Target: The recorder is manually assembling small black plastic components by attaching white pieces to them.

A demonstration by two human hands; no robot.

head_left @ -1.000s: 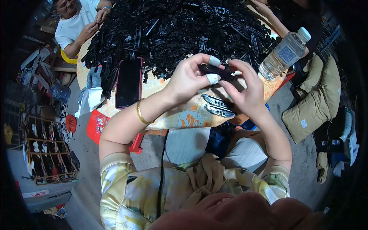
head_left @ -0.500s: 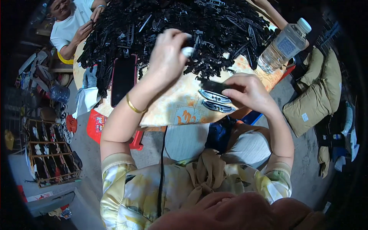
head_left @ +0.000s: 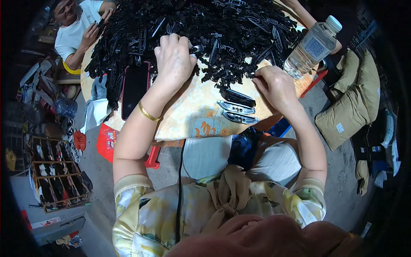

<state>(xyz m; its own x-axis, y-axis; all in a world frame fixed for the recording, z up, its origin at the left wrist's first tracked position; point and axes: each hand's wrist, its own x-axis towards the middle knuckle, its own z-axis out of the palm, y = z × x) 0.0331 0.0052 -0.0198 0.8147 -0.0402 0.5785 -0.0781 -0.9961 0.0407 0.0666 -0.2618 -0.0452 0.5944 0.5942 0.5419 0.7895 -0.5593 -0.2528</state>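
A big heap of black plastic pieces [head_left: 201,25] covers the far part of the round table. My left hand [head_left: 174,58] rests at the heap's near edge, its fingers curled down over the pieces; a small shiny dark part [head_left: 197,49] shows beside its thumb. What those fingers hold is hidden. My right hand [head_left: 277,88] is at the heap's near right edge, with thumb and forefinger drawn together at some small black bits. Between my hands lie three long narrow pieces side by side: a black one [head_left: 238,97] and two silver-edged ones [head_left: 236,107], [head_left: 239,118].
A phone [head_left: 135,91] lies left of my left forearm, near a white cloth [head_left: 96,115]. A clear bottle [head_left: 311,48] stands at the table's right. A co-worker [head_left: 78,30] sits at far left; another person's arm [head_left: 302,10] reaches in at far right.
My right hand has let go of the black long piece, which now lies by the two silver-edged ones, and has moved up to the heap. My left hand has shifted left onto the heap's edge.
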